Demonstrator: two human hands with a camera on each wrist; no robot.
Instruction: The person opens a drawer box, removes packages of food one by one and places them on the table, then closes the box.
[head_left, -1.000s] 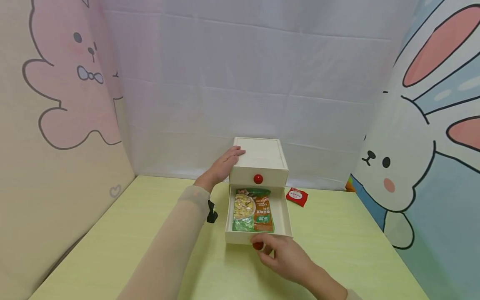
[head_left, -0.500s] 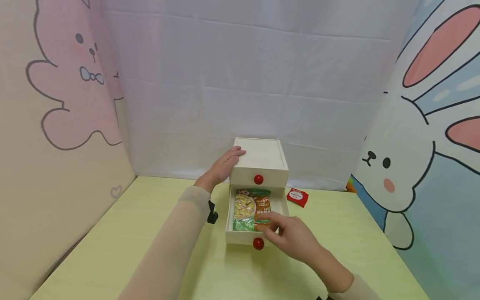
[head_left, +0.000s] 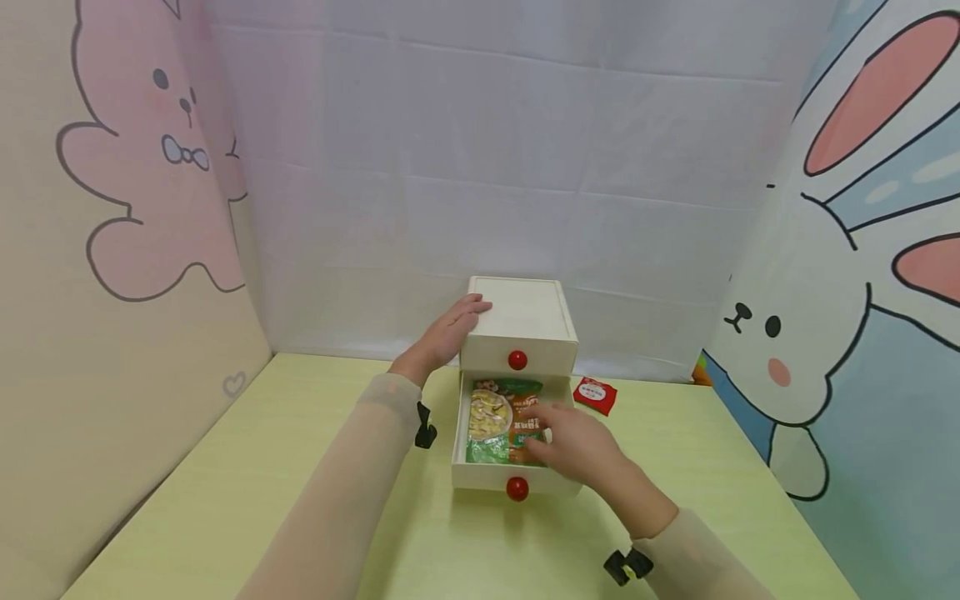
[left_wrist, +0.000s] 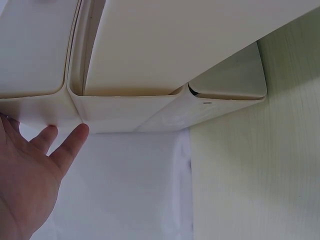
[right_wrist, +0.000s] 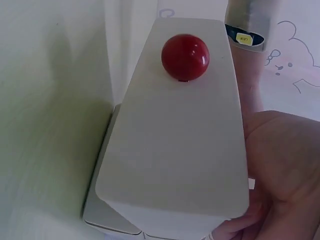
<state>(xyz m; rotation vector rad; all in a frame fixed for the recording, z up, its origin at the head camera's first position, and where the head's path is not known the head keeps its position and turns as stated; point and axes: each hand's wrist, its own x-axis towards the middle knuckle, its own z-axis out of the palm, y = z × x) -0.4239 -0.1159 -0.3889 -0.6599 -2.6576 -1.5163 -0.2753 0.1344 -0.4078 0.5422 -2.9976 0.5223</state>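
Note:
A small white two-drawer box (head_left: pixel 519 307) stands near the back of the table, its lower drawer (head_left: pixel 480 477) pulled out. In that drawer lies a green and brown food packet (head_left: pixel 491 421) with a pictured dish. My left hand (head_left: pixel 442 333) rests on the box's top left edge; the left wrist view shows its fingers (left_wrist: pixel 72 145) against the side. My right hand (head_left: pixel 573 442) is over the packet's right part, thumb and fingers apart; whether they touch it cannot be made out. From the right wrist, the drawer front with its red knob (right_wrist: pixel 185 57) hides the fingertips.
A small red packet (head_left: pixel 595 394) lies on the table just right of the box. The upper drawer, with another red knob (head_left: pixel 517 360), is closed. A white curtain (head_left: pixel 420 167) hangs behind, and printed panels with cartoon animals flank the table.
My right hand has let go of the lower drawer's red knob and moved up over the food packet, its fingers now spread. The left hand has stayed on the box.

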